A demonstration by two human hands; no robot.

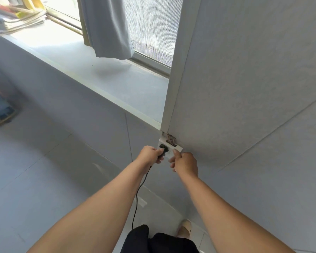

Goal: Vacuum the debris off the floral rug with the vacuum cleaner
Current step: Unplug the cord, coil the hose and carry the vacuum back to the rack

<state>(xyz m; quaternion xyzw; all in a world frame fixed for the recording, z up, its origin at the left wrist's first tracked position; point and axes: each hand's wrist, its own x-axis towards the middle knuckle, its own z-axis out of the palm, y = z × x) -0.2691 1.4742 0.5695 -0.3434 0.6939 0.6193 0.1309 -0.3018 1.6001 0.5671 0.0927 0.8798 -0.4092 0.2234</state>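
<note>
Down by my feet the black cord (138, 194) climbs to my left hand (150, 154), which grips the plug (162, 149). My right hand (185, 164) pinches the socket plate (169, 151); bare wires (171, 140) show just above. Risk: a finger slips onto them, shock. Vacuum cleaner and floral rug are out of view.

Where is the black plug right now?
In the head view, the black plug is near centre, gripped by the left hand against the white wall socket under the end of the windowsill; the right hand pinches the socket's right edge.
</note>
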